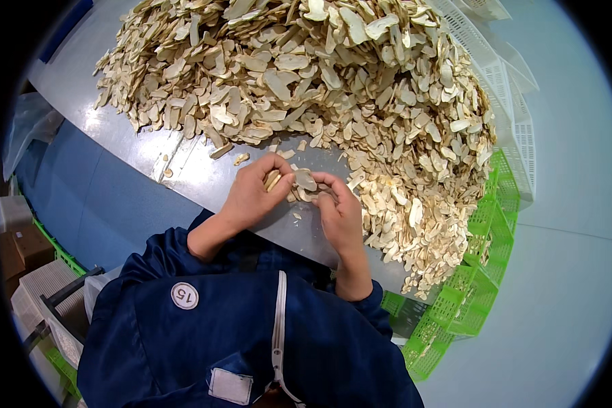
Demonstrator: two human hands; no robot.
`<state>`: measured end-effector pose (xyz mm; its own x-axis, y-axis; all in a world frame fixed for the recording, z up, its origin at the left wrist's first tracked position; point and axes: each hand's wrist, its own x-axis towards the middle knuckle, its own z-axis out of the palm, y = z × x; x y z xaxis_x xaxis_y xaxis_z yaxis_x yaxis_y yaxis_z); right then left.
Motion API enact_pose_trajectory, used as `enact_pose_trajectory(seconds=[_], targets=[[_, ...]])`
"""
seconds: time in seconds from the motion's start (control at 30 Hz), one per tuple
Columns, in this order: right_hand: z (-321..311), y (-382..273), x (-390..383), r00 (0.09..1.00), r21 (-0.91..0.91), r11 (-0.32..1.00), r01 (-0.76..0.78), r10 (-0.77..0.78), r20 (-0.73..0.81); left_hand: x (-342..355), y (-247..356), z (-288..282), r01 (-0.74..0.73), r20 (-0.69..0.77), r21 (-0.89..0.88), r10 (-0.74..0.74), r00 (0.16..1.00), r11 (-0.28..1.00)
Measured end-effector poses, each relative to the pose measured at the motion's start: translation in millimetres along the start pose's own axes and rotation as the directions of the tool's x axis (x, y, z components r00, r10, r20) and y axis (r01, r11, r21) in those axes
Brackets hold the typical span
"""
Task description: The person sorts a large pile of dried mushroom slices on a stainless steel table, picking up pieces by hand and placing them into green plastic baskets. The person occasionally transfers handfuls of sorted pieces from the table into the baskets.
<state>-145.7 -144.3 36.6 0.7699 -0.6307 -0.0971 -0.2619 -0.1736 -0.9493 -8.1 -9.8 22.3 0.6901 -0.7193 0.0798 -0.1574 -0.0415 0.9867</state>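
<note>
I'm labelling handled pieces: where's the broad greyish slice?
Near the centre of the head view, the broad greyish slice sits between the left hand and right hand, over the metal table.

Pale oval slice — apparently tilted — in right hand; yellowish slices in left hand.

Down the right of the frame I see white perforated baskets, then bright green baskets lower down, beside pale blue flooring. A clear plastic bag droops at the left edge, above a brown cardboard box and, lower left, a ribbed white crate.
</note>
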Motion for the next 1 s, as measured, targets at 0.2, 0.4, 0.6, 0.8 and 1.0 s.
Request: enact_pose_trajectory(seconds=[0.2,0.4,0.6,0.8,1.0], targets=[[2,-10,-5,0.999,0.104,0.994,-0.017,0.013,0.04,4,-11,-4,0.119,0.108,-0.261,-0.094,0.99,0.958],[8,-18,-2,0.898,-0.49,0.785,0.379,-0.44,-0.01,-2,2,-1,0.339,0.26,-0.549,-0.229,0.938,0.764],[11,-18,-4,0.831,-0.575,0.672,0.466,-0.556,0.023,-4,-4,-7,0.426,0.388,-0.692,-0.197,0.9,0.583],[7,-33,-19,0.962,-0.37,0.888,0.271,-0.254,0.097,-10,-6,-18,0.282,0.39,-0.344,-0.137,0.91,0.896],[9,-26,-36,0.963,-0.355,0.897,0.263,-0.223,0.15,-21,-3,-22,0.341,0.531,-0.253,-0.164,0.831,0.905]])
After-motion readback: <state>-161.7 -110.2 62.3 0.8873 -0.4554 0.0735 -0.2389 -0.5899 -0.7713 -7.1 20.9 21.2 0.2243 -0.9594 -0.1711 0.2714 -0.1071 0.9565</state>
